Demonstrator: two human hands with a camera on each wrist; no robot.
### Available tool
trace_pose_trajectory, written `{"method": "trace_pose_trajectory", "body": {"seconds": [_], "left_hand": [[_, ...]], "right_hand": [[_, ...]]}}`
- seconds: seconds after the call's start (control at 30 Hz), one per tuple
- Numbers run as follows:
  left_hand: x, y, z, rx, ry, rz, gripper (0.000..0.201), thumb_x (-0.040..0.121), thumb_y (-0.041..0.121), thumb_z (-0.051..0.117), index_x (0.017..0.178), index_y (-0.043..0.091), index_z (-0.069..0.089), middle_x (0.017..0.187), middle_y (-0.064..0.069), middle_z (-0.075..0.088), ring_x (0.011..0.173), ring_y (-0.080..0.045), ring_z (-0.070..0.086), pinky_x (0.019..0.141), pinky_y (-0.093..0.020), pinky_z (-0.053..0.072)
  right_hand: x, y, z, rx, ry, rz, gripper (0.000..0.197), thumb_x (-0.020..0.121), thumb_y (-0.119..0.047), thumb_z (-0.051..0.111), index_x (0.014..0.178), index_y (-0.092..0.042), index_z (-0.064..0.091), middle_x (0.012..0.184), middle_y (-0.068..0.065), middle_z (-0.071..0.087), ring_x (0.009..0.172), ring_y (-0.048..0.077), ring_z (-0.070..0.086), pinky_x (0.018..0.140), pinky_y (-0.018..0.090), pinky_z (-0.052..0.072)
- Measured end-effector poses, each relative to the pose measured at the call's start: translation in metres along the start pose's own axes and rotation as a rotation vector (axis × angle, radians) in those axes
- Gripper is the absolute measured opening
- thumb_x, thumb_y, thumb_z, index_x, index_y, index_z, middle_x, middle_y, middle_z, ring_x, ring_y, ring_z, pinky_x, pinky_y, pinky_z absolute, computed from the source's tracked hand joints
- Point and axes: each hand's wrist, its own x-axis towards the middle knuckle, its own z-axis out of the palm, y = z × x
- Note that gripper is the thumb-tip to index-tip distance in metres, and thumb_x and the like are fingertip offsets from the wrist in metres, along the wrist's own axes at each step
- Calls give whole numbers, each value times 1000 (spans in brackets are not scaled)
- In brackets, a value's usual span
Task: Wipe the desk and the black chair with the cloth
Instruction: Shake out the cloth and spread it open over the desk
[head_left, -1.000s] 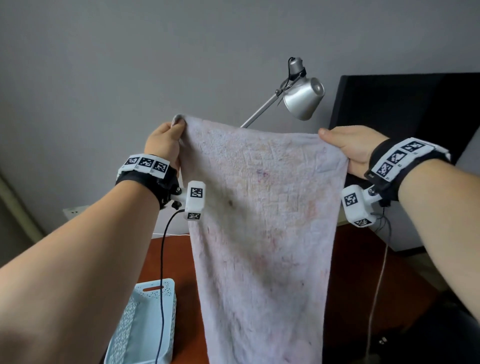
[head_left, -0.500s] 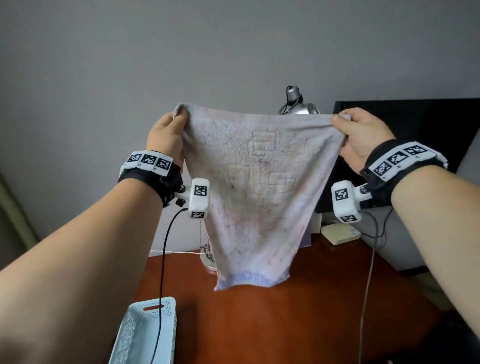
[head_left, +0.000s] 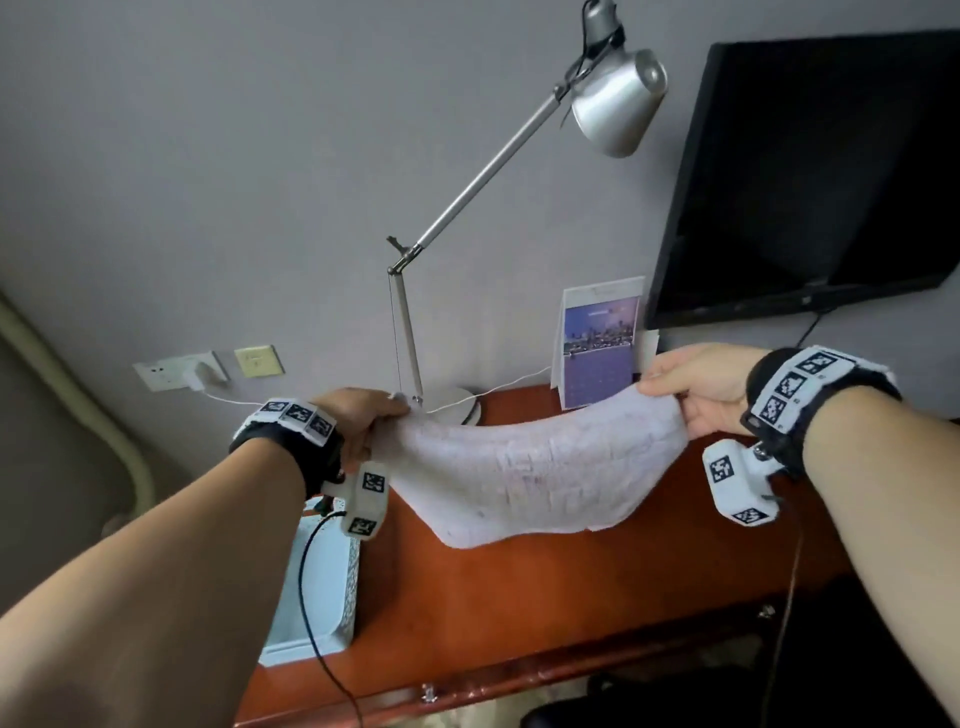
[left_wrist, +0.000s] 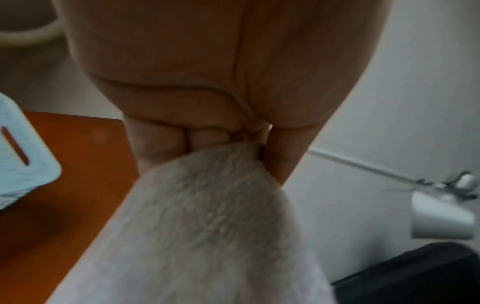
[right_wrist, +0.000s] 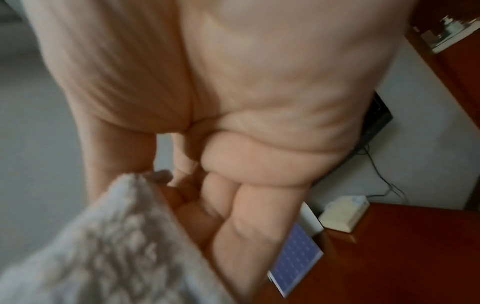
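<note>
A stained whitish cloth (head_left: 524, 478) hangs stretched between both hands, low over the reddish-brown desk (head_left: 519, 613). My left hand (head_left: 363, 421) pinches its left corner near the lamp base. My right hand (head_left: 696, 389) pinches the right corner in front of the card. In the left wrist view curled fingers (left_wrist: 166, 142) grip the cloth (left_wrist: 207, 226). In the right wrist view thumb and fingers clamp the cloth (right_wrist: 111, 236). A dark shape at the bottom right, below the desk edge, may be the black chair (head_left: 727, 691).
A silver desk lamp (head_left: 618, 98) stands at the desk's back, its base (head_left: 457, 405) just behind the cloth. A photo card (head_left: 597, 343) and black TV (head_left: 810, 171) are at back right. A pale blue basket (head_left: 317, 592) sits on the left. Wall sockets (head_left: 182, 369) at left.
Both hands have dropped from chest height down toward the desk, and the cloth now hangs close above the desktop instead of in front of the wall. The head view has tilted down.
</note>
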Motion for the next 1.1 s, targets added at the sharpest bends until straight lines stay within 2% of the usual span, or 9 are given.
{"method": "trace_pose_trajectory", "body": {"seconds": [0.07, 0.23, 0.37, 0.47, 0.57, 0.63, 0.83, 1.03, 1.1], "left_hand": [[22, -29, 12, 24, -44, -34, 35, 84, 34, 79, 105, 7, 73, 102, -17, 65, 89, -32, 58, 79, -45, 45], [70, -71, 48, 53, -78, -100, 15, 104, 22, 60, 105, 11, 71, 88, -13, 69, 78, -27, 66, 87, -51, 57], [129, -79, 79, -19, -51, -77, 14, 107, 22, 58, 109, 12, 67, 98, -11, 68, 85, -27, 68, 83, -47, 62], [182, -78, 97, -82, -36, -67, 19, 106, 30, 59, 113, 14, 68, 108, -11, 69, 95, -28, 69, 85, -47, 62], [242, -86, 109, -70, -3, -86, 28, 97, 45, 63, 113, 22, 70, 114, -9, 72, 101, -33, 71, 84, -54, 63], [280, -96, 118, -32, 35, -99, 41, 88, 57, 61, 110, 24, 72, 112, -9, 73, 98, -33, 72, 84, -55, 63], [308, -94, 142, 149, 90, -157, 51, 102, 53, 45, 132, 17, 68, 127, -12, 68, 118, -38, 63, 108, -48, 49], [331, -93, 156, -88, -62, -218, 29, 90, 49, 68, 89, 20, 70, 111, -13, 73, 108, -35, 68, 104, -53, 54], [343, -97, 159, -131, -115, -219, 41, 74, 53, 74, 89, 15, 76, 115, -20, 75, 105, -36, 71, 100, -60, 55]], "right_hand": [[25, 32, 10, -63, -10, 103, 8, 98, -6, 61, 105, -9, 63, 104, 23, 71, 98, 40, 71, 83, 52, 59], [97, 113, 30, -219, 61, 237, 6, 100, -12, 57, 100, -14, 62, 93, 19, 67, 86, 34, 69, 90, 54, 58], [152, 147, 39, -243, 276, 183, 11, 97, -15, 56, 88, -13, 61, 91, 22, 68, 79, 35, 69, 69, 51, 63], [195, 154, 42, -381, 361, 160, 16, 93, -14, 56, 86, -1, 63, 91, 30, 68, 83, 47, 69, 74, 63, 59], [242, 160, 46, -415, 448, 137, 13, 96, -21, 58, 84, -19, 63, 83, 11, 69, 80, 37, 67, 73, 48, 60], [273, 165, 48, -455, 466, 138, 10, 98, -25, 57, 89, -22, 59, 87, 3, 67, 78, 27, 63, 66, 33, 49], [345, 185, 52, -510, 493, 226, 9, 102, -28, 52, 97, -22, 57, 90, 3, 63, 75, 23, 57, 71, 32, 43], [375, 192, 73, -585, 310, 265, 4, 95, -26, 64, 97, -24, 67, 101, 1, 67, 86, 21, 63, 70, 26, 43], [378, 191, 76, -597, 266, 263, 4, 93, -29, 67, 94, -26, 68, 96, -3, 69, 87, 19, 64, 71, 27, 45]]}}
